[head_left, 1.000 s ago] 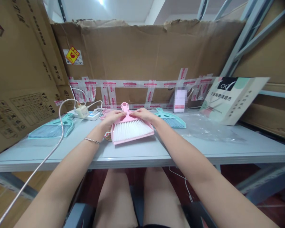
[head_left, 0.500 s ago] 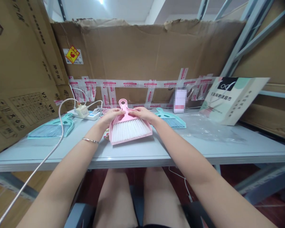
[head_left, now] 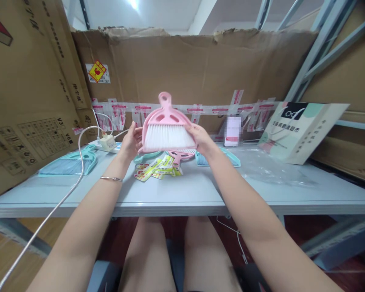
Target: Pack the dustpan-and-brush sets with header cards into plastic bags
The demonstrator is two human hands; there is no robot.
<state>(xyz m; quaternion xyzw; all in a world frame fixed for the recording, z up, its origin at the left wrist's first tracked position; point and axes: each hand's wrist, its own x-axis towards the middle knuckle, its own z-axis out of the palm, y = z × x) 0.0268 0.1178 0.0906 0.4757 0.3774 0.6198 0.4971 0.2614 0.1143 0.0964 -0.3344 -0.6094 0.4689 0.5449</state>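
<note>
I hold a pink dustpan and brush set [head_left: 168, 129] with white bristles up in the air above the grey table [head_left: 200, 190]. My left hand [head_left: 130, 142] grips its left edge and my right hand [head_left: 200, 140] grips its right edge, handle pointing up. Below it on the table lie another pink brush set [head_left: 179, 154] and several yellow and red paper labels [head_left: 156, 168]. A teal set [head_left: 146, 156] lies partly hidden behind my left hand.
A teal dustpan set [head_left: 68, 164] lies at the left, another teal set [head_left: 219, 158] at the right. A white power strip [head_left: 108, 144] with cables sits at the back. Clear plastic bags [head_left: 267, 168] and a printed box [head_left: 298, 129] lie to the right. Cardboard walls surround the table.
Both hands lifted the pink set off the table and tilted it upright, uncovering the labels and another pink set beneath.
</note>
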